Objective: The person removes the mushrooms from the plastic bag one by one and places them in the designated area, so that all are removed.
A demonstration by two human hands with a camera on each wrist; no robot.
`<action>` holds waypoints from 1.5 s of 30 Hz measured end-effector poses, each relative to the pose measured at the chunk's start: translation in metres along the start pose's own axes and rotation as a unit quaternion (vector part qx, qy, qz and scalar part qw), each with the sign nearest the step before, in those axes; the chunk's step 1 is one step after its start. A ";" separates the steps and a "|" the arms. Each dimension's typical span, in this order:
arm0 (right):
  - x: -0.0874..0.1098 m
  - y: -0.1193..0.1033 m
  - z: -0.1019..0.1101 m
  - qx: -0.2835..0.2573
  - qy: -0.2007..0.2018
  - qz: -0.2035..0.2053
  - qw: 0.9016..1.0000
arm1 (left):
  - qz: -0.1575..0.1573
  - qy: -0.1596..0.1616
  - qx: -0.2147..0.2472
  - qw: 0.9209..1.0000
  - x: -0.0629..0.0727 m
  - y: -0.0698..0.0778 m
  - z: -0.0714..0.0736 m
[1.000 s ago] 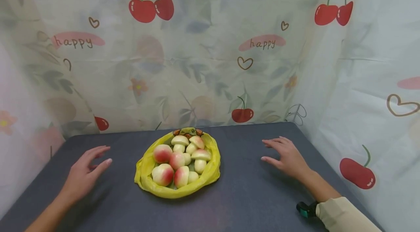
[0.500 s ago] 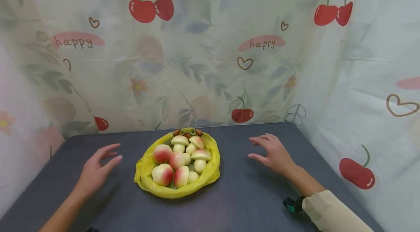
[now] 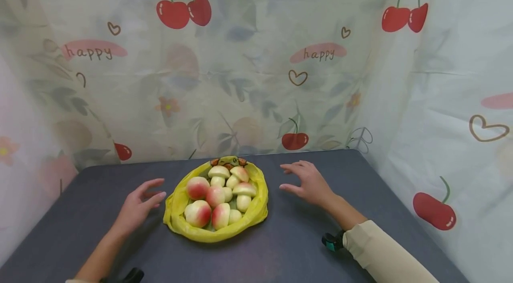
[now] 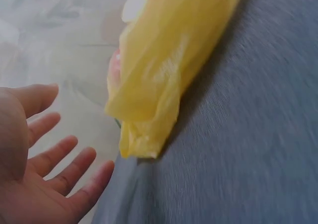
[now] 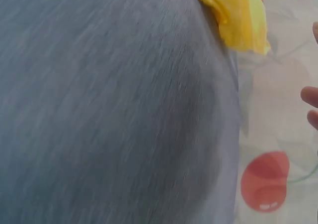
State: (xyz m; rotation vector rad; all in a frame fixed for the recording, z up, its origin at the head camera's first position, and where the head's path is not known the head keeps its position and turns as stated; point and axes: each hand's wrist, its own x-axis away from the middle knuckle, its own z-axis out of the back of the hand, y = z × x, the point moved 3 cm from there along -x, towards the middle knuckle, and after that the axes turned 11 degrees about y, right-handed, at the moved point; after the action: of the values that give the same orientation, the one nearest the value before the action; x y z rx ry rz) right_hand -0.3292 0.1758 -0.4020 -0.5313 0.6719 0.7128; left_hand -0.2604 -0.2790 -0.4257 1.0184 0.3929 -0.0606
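Observation:
A yellow plastic bag (image 3: 176,225), its rim rolled down into a ring, sits on the dark table. Inside lie several toy mushrooms (image 3: 244,189), cream with pink-red caps. My left hand (image 3: 138,205) hovers just left of the bag, fingers spread and relaxed, fingertips close to the rim. On the other side, my right hand (image 3: 308,185) is held a short way right of the bag with fingers loosely extended. Neither hand holds anything. In the left wrist view the bag's side (image 4: 164,60) rises beside the spread fingers; the right wrist view catches only a few fingertips (image 5: 310,96).
The dark grey table (image 3: 280,247) has its far edge against a hanging curtain (image 3: 240,74) printed with cherries, hearts and "happy". More curtain closes off both sides. A thin looped wire (image 3: 360,137) is by the far right corner. My right wrist wears a black band (image 3: 332,241).
Both hands have moved inward toward the bag, the left one rightward and the right one leftward. The bag and its mushrooms stay in place.

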 end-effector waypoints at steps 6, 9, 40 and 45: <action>-0.013 -0.011 -0.016 -0.013 -0.028 -0.012 0.999 | 0.037 -0.004 0.017 0.999 -0.006 0.000 -0.011; -0.019 -0.016 -0.024 -0.016 -0.043 -0.008 0.999 | 0.059 -0.015 0.028 0.998 -0.008 -0.001 -0.016; -0.044 -0.048 -0.063 -0.065 -0.173 -0.037 0.982 | 0.117 -0.078 0.022 0.990 -0.014 -0.008 -0.043; -0.045 -0.054 -0.067 -0.068 -0.207 -0.025 0.976 | 0.123 -0.082 0.014 0.989 -0.016 -0.011 -0.044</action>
State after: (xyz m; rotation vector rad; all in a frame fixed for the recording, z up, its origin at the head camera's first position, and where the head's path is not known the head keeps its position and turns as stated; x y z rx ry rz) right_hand -0.3402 0.0796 -0.4035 -0.5020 0.2206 0.7953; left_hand -0.2901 -0.2499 -0.4492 1.0752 0.1142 0.0727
